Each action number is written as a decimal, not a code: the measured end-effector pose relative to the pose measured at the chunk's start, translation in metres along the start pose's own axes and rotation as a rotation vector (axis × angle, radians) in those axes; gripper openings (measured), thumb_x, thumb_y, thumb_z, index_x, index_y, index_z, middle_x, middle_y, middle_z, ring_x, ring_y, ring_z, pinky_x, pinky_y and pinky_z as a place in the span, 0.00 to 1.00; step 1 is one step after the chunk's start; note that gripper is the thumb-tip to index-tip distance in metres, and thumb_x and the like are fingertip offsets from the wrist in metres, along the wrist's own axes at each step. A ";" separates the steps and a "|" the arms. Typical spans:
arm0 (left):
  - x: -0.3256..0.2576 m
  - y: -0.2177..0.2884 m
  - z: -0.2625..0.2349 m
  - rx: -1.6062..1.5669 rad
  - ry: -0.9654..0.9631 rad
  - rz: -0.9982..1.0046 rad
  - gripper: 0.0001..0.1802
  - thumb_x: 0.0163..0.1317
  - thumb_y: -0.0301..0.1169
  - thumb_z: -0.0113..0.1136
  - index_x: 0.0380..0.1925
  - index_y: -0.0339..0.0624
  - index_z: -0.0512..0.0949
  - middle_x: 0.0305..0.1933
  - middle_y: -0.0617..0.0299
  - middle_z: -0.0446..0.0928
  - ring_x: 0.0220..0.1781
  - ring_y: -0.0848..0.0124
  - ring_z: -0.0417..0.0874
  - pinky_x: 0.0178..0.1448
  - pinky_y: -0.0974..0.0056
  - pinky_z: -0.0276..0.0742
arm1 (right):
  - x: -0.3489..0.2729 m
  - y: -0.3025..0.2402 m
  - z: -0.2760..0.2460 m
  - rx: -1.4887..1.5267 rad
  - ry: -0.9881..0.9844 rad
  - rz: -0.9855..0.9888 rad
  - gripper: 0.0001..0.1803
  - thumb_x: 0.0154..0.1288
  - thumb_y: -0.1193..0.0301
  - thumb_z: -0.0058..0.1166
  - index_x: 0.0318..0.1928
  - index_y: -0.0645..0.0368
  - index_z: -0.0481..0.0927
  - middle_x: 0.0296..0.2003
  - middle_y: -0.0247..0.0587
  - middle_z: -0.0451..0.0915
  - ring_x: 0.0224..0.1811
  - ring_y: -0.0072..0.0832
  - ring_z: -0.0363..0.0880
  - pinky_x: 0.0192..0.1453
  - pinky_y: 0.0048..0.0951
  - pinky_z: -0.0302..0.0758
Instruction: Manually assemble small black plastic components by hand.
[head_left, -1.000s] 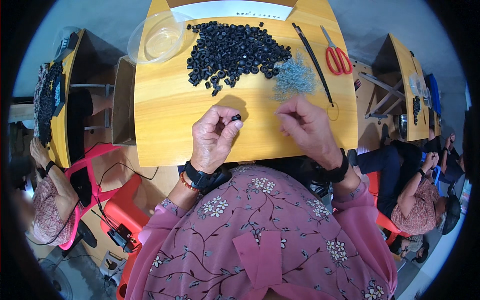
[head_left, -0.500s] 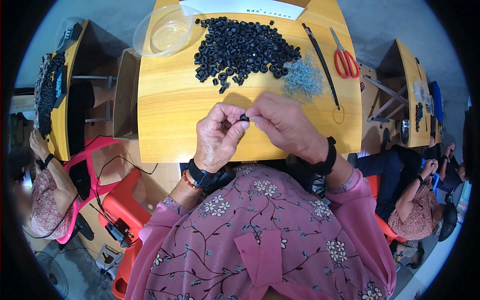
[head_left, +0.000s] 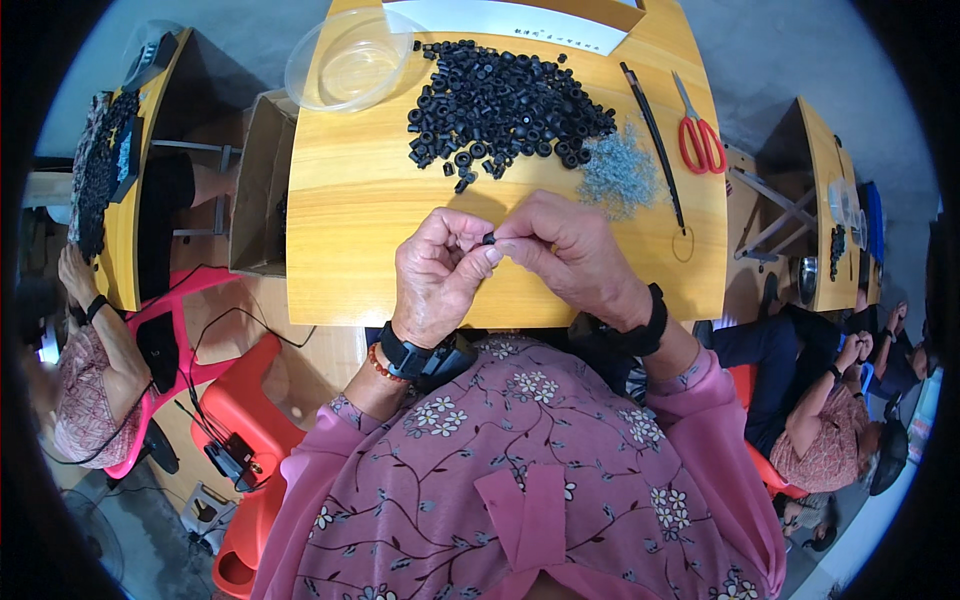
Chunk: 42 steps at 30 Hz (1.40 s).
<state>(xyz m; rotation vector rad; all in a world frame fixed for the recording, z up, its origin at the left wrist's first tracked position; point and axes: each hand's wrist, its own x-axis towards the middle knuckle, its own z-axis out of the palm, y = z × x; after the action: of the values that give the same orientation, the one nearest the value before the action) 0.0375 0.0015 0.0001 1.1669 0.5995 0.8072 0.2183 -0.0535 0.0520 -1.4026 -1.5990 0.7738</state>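
At frame centre, the left hand (head_left: 440, 268) and right hand (head_left: 565, 252) meet, both pinching one black ring (head_left: 489, 238) above the counter (head_left: 345, 200). Assembly seems underway; next needs steady fingertip alignment.

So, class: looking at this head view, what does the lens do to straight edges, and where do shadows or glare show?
Head view: the fisheye bends the table edges outward and leaves a black rim; the left hand and right hand, pinching a small black ring, cast a soft shadow on the wood; the clear bowl shows mild glare; the middle is sharp.
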 end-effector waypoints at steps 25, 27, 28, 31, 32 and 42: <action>-0.001 0.002 0.002 -0.054 0.142 0.047 0.06 0.67 0.22 0.62 0.42 0.38 0.76 0.33 0.67 0.79 0.32 0.82 0.77 0.38 0.74 0.77 | 0.042 0.015 0.017 -0.418 0.096 0.018 0.07 0.63 0.74 0.57 0.36 0.63 0.74 0.33 0.51 0.76 0.32 0.51 0.78 0.36 0.44 0.77; -0.002 0.000 0.002 -0.064 0.151 0.051 0.06 0.67 0.22 0.62 0.42 0.38 0.76 0.33 0.67 0.79 0.32 0.81 0.78 0.38 0.74 0.77 | 0.028 -0.003 0.009 -0.230 0.137 0.054 0.07 0.64 0.73 0.57 0.38 0.63 0.75 0.32 0.49 0.75 0.31 0.47 0.78 0.34 0.41 0.76; -0.003 0.000 0.002 -0.058 0.154 0.056 0.06 0.67 0.22 0.62 0.42 0.37 0.76 0.33 0.67 0.80 0.32 0.81 0.78 0.38 0.74 0.77 | 0.021 -0.014 0.004 -0.139 0.102 0.160 0.08 0.65 0.74 0.58 0.40 0.64 0.75 0.31 0.42 0.76 0.29 0.34 0.81 0.32 0.31 0.78; -0.003 0.000 0.000 -0.019 0.123 0.060 0.07 0.68 0.23 0.62 0.43 0.36 0.75 0.35 0.63 0.80 0.33 0.78 0.79 0.40 0.71 0.79 | -0.008 -0.011 0.008 0.378 0.101 0.447 0.06 0.66 0.76 0.58 0.39 0.65 0.75 0.31 0.37 0.79 0.31 0.24 0.84 0.32 0.25 0.80; -0.003 0.000 -0.001 0.000 0.109 0.058 0.08 0.68 0.23 0.62 0.44 0.36 0.75 0.36 0.62 0.80 0.33 0.76 0.80 0.41 0.70 0.80 | -0.016 -0.009 0.008 0.496 0.124 0.477 0.05 0.66 0.79 0.59 0.39 0.65 0.76 0.31 0.36 0.81 0.32 0.21 0.85 0.32 0.21 0.81; -0.003 0.002 -0.002 0.103 0.085 0.075 0.08 0.67 0.23 0.62 0.45 0.35 0.76 0.39 0.60 0.81 0.35 0.76 0.80 0.42 0.68 0.80 | -0.023 0.001 0.004 0.649 0.139 0.253 0.09 0.69 0.77 0.59 0.47 0.68 0.81 0.30 0.36 0.82 0.31 0.20 0.84 0.34 0.20 0.81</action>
<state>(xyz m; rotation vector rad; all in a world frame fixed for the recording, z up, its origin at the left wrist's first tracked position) 0.0342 0.0008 0.0015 1.2602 0.6771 0.9023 0.2151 -0.0758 0.0443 -1.1473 -0.9404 1.1859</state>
